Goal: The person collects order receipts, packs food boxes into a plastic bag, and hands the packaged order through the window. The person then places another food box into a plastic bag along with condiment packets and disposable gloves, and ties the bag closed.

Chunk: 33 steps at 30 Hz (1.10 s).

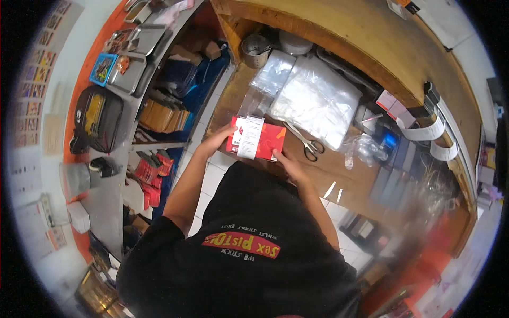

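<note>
The left hand point(218, 141) and right hand point(289, 165), each part-closed, grip opposite ends of the red box point(273, 139) between them, seemingly to leave its label point(248, 139) uncovered; scissors point(305, 140) lie on the counter point(327, 170) just beyond the right hand.

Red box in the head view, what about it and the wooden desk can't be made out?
All in the head view:
Underside of the red box: faces away from the camera.
Part of its upper face: covered by the white slip.
Small print on the slip: too small.
Some fingertips of the left hand and right hand: hidden by the box.
Clutter toward the desk's right end: blurred.
</note>
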Each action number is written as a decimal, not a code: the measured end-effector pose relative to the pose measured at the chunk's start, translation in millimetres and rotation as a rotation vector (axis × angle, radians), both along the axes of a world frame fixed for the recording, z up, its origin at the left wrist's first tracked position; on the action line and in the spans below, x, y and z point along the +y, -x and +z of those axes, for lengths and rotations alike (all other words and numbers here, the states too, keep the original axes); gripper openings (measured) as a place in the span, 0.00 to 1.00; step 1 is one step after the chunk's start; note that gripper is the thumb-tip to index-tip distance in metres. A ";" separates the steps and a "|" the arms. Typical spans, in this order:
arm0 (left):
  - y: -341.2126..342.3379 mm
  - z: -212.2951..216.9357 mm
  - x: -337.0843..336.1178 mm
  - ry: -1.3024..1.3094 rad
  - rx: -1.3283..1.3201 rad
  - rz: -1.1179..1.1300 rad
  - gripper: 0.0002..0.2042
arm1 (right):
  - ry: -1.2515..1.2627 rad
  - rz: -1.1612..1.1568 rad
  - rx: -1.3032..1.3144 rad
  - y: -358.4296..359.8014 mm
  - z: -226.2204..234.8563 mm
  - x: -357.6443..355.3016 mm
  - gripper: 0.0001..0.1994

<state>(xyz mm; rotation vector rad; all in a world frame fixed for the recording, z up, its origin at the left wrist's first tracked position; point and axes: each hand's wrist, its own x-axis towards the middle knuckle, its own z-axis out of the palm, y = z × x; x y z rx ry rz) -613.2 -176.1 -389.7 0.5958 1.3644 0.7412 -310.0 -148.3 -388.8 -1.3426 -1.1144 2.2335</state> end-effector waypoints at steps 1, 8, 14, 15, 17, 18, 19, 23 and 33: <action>1.7 1.7 -3.3 -0.038 0.036 -0.016 0.30 | -0.013 0.101 -0.092 11.1 0.7 1.0 0.37; -10.7 10.0 -2.1 -0.070 -0.014 -0.151 0.29 | 0.061 -0.171 -0.121 2.1 15.6 -18.5 0.31; -44.9 -1.0 16.6 -0.226 0.079 -0.460 0.29 | -0.071 -0.414 -0.199 -36.7 28.5 -51.6 0.29; -52.0 1.4 21.5 -0.221 0.073 -0.525 0.31 | -0.086 -0.442 -0.202 -42.7 23.0 -57.9 0.29; -60.1 -3.8 35.0 -0.301 0.280 -0.768 0.34 | -0.064 -0.430 -0.278 -56.0 9.1 -70.1 0.29; -60.9 6.7 43.4 -0.312 0.333 -0.831 0.30 | -0.058 -0.452 -0.244 -62.5 4.2 -75.6 0.29; -62.3 5.9 55.2 -0.333 0.330 -0.849 0.30 | -0.050 -0.468 -0.209 -65.8 2.4 -81.5 0.30; -91.3 7.2 124.3 -0.370 0.628 -0.699 0.23 | -0.016 -0.814 -0.140 -79.3 0.7 -86.9 0.30; -187.4 -50.2 235.9 -1.050 0.948 -0.706 0.07 | -0.088 -1.100 -0.327 -102.5 3.5 -99.9 0.19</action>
